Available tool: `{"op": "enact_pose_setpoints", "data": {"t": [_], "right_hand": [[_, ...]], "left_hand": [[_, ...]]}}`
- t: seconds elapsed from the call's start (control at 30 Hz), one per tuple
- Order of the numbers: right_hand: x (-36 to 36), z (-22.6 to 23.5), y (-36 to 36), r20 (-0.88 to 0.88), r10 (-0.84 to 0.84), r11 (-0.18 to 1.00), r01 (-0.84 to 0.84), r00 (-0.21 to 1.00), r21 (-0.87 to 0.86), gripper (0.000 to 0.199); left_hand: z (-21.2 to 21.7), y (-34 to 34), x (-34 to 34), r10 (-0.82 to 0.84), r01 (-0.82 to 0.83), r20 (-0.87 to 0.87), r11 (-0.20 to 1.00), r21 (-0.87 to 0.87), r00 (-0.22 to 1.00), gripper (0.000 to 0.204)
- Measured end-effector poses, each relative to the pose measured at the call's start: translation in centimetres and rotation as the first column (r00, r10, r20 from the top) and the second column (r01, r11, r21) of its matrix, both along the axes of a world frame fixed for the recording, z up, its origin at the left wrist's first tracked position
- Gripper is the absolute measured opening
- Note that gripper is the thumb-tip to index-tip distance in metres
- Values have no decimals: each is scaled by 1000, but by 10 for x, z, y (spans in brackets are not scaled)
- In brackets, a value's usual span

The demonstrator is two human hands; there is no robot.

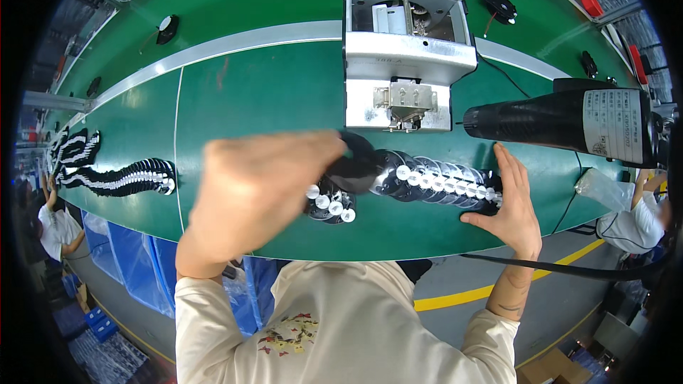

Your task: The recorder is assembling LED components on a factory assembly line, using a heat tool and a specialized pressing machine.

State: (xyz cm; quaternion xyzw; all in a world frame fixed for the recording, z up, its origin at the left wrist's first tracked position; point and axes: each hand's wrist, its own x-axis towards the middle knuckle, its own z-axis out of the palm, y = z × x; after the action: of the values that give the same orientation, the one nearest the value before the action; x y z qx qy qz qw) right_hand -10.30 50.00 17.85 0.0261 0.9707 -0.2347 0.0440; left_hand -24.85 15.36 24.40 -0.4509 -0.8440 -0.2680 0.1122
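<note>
A row of overlapping black discs with white centres (434,181) lies on the green bench in front of me. My right hand (509,203) rests flat and open against the row's right end. My left hand (260,188) is raised close to the camera, its fingers pinching a black disc (356,163) at the row's left end. A small cluster of the same discs (331,204) lies just below that hand's fingertips.
A grey metal press machine (405,50) stands behind the row. A black heat gun (569,122) points left at the right. More discs lie in a long curved row (117,176) at the far left. Other people (53,224) work below both bench ends.
</note>
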Motion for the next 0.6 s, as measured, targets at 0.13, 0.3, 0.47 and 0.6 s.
{"op": "enact_pose_setpoints", "data": {"t": [0.13,0.3,0.47,0.6], "right_hand": [[2,0,1,2,1,1000,-1,1000,-17,119],[-2,3,0,-14,19,1000,-19,1000,-18,119],[1,3,-4,-31,-18,1000,17,999,-18,115],[5,2,0,34,-44,999,43,998,28,119]], "left_hand": [[15,-46,-48,417,-410,134,909,-80,899,15],[-24,-172,-163,688,-638,53,696,-328,724,11],[-25,-265,-215,836,-791,-223,338,-510,501,27],[-11,-261,-241,802,-836,-281,431,-340,527,34]]}}
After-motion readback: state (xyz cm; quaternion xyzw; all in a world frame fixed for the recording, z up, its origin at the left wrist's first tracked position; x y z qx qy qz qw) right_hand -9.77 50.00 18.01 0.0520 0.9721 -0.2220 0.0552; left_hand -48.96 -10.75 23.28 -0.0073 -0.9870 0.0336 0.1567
